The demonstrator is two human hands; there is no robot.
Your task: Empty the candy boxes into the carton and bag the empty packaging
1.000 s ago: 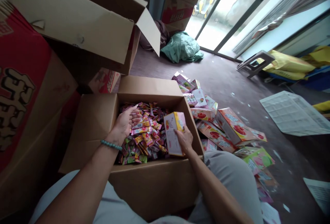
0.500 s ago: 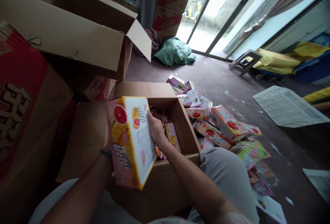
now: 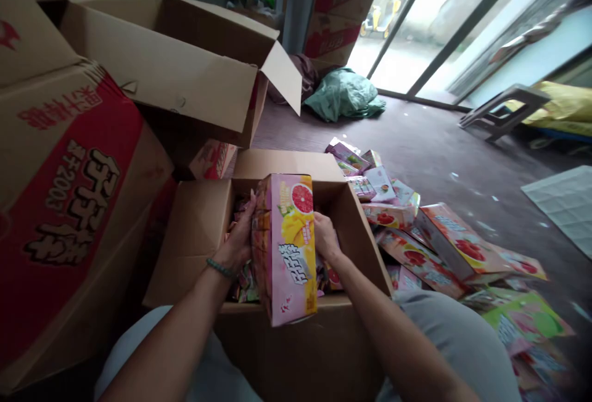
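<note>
A big open carton (image 3: 300,352) stands below the left hand (image 3: 241,235) and right hand (image 3: 326,237), between the person's knees (image 3: 456,328), presumably for easy reach. Over it, both hands grasp a pink-and-yellow box (image 3: 291,254) from opposite sides, likely to steady it and keep in the packed contents (image 3: 262,248) showing beside the left palm; small wrapped packets (image 3: 246,286) lie in the carton beneath.

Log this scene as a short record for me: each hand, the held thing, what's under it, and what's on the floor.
Held: pink-and-yellow candy box, grapefruit pictured
Right hand: gripping its right side
Left hand: against its left side
Beneath: open cardboard carton containing small wrapped candies
Floor: heap of printed boxes, green bag, stool
</note>
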